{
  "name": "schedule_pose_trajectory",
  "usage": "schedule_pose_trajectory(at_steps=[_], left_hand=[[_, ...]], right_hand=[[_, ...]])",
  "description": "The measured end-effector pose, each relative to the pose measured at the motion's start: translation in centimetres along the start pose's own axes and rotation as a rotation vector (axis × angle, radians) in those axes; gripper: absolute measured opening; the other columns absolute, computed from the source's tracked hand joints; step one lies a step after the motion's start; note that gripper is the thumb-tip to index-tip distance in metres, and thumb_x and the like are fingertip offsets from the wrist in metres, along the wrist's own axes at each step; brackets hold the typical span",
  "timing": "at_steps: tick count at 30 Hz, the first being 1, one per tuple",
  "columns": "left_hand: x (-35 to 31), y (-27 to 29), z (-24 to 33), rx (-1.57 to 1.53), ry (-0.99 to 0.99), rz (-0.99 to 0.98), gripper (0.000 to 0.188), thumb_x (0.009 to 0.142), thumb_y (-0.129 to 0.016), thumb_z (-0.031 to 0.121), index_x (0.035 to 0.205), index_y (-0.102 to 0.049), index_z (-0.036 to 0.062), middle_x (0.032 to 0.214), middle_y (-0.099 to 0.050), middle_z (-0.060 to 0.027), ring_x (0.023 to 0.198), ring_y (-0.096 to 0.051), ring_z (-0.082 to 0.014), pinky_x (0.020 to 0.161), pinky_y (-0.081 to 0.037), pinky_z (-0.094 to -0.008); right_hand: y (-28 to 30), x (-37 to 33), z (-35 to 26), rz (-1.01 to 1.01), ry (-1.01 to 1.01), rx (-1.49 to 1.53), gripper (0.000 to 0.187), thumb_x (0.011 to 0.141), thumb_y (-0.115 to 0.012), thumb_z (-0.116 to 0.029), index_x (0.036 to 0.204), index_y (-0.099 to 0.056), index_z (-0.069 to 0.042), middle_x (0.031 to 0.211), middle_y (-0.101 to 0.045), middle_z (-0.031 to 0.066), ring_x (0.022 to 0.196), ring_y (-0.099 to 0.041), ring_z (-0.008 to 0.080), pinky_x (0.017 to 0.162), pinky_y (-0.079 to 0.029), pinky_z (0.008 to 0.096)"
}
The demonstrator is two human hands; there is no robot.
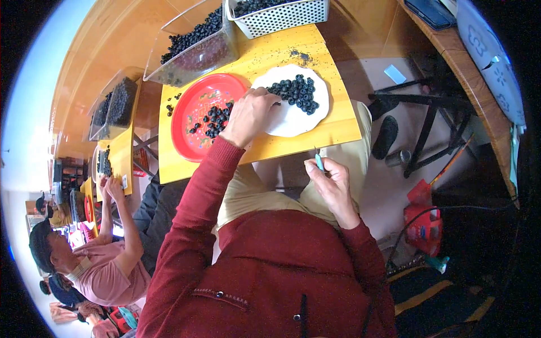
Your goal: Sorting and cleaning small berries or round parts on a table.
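My left hand [253, 114] reaches over the left part of a white scalloped plate [287, 127]. Its fingertips are pinched together beside a pile of small dark round bead-like pieces [296, 93]; what they hold, if anything, is too small to make out. Under my left wrist is a red round tray [183, 127] with more dark round pieces [216, 119] on its right part. My right hand [333, 181] is closed around a small tool with a teal handle [319, 162] and a thin dark tip, held in front of the table's near edge, above my lap.
The yellow table [265, 149] bears dark crumbs [301, 55] at its far side. Behind stand a clear bin [194, 65] and a white perforated basket [282, 19], both filled with dark pieces. A co-worker [107, 265] sits at left. Right are a black-legged stand [422, 129] and a red bag [424, 225].
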State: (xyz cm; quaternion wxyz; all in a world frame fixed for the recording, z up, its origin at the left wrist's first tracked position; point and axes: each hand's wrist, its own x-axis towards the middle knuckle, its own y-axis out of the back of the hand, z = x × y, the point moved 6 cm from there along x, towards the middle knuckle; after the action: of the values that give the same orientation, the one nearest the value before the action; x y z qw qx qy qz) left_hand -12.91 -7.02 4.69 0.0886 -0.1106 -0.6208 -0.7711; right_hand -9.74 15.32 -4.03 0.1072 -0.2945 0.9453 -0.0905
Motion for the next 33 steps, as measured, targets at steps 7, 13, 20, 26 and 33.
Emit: schedule_pose_trajectory(at_steps=[7, 13, 20, 26, 33], left_hand=[[-1.4, 1.1, 1.2, -0.277, 0.060, 0.004, 0.015, 0.083, -0.068, 0.011, 0.096, -0.070, 0.0031, 0.090, -0.066, -0.0166, 0.082, -0.065, -0.0349, 0.074, -0.052, -0.0421], [-2.5, 1.6, 2.4, -0.486, 0.206, -0.009, 0.014, 0.084, -0.070, 0.008, 0.097, -0.070, 0.0010, 0.094, -0.068, -0.0156, 0.075, -0.067, -0.0265, 0.069, -0.053, -0.0349], [-4.0, 0.3, 2.8, -0.707, 0.188, 0.058, 0.015, 0.084, -0.071, 0.003, 0.099, -0.070, -0.0006, 0.094, -0.069, -0.0114, 0.076, -0.067, -0.0177, 0.069, -0.054, -0.0312], [-5.2, 0.4, 2.6, -0.865, 0.315, 0.044, 0.013, 0.087, -0.073, 0.003, 0.098, -0.068, 0.0005, 0.094, -0.065, -0.0009, 0.083, -0.060, -0.0064, 0.074, -0.049, -0.0214], [-6.5, 0.7, 2.1, -1.095, 0.286, 0.210, 0.013, 0.086, -0.075, 0.004, 0.098, -0.071, 0.0017, 0.087, -0.065, 0.0010, 0.073, -0.056, -0.0038, 0.066, -0.047, -0.0206]], right_hand=[[0.1, 0.0, 0.3, 0.007, 0.010, -0.003, 0.020, 0.094, -0.068, -0.016, 0.098, -0.070, 0.004, 0.079, -0.063, -0.0022, 0.073, -0.053, 0.0045, 0.065, -0.044, 0.0219], [0.2, -0.2, 0.4, 0.011, -0.025, -0.021, 0.020, 0.093, -0.067, -0.015, 0.098, -0.070, 0.004, 0.079, -0.062, -0.0021, 0.073, -0.053, 0.0043, 0.065, -0.044, 0.0219], [-0.2, -0.4, 0.3, 0.011, -0.024, -0.026, 0.019, 0.094, -0.067, -0.014, 0.098, -0.069, 0.004, 0.077, -0.061, -0.0026, 0.071, -0.051, 0.0044, 0.063, -0.042, 0.0212], [-0.5, -0.3, 0.5, 0.021, -0.046, -0.047, 0.019, 0.094, -0.067, -0.014, 0.098, -0.069, 0.004, 0.077, -0.060, -0.0028, 0.071, -0.051, 0.0046, 0.063, -0.042, 0.0211], [-1.5, -0.5, 0.0, 0.023, 0.005, -0.122, 0.018, 0.094, -0.066, -0.013, 0.098, -0.069, 0.004, 0.073, -0.059, -0.0035, 0.068, -0.049, 0.0040, 0.060, -0.040, 0.0218]])
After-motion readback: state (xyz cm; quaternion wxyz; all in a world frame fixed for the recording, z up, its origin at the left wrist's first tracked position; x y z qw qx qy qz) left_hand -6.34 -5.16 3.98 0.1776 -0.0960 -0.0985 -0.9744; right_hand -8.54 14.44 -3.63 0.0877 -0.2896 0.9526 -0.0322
